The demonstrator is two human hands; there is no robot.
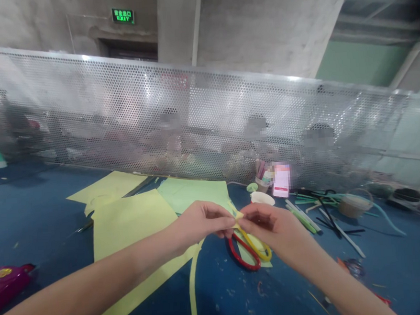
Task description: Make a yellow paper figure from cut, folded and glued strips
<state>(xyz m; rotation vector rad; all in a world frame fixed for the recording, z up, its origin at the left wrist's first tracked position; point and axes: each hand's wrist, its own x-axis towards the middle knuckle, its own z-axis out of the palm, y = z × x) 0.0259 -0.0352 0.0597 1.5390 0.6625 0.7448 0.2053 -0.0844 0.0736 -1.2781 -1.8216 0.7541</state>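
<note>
My left hand [209,220] and my right hand [266,220] meet at the middle of the view, fingertips almost touching. Both pinch a small piece of yellow paper [238,218] between thumb and fingers; its full shape is partly hidden. Just below them lie scissors [245,256] with one red and one yellow handle loop, their blades mostly covered by my hands. A long narrow yellow paper strip [193,288] runs down from near my left wrist to the bottom edge. Under my left forearm is a large yellow paper sheet [129,230], with a green sheet [194,192] behind it.
A purple tool [10,282] lies at the left on the blue table [220,300]. To the right are a white paper cup [262,198], a lit phone [281,180], green sticks [304,218] and a small basket [355,205]. A perforated metal screen [127,105] borders the back.
</note>
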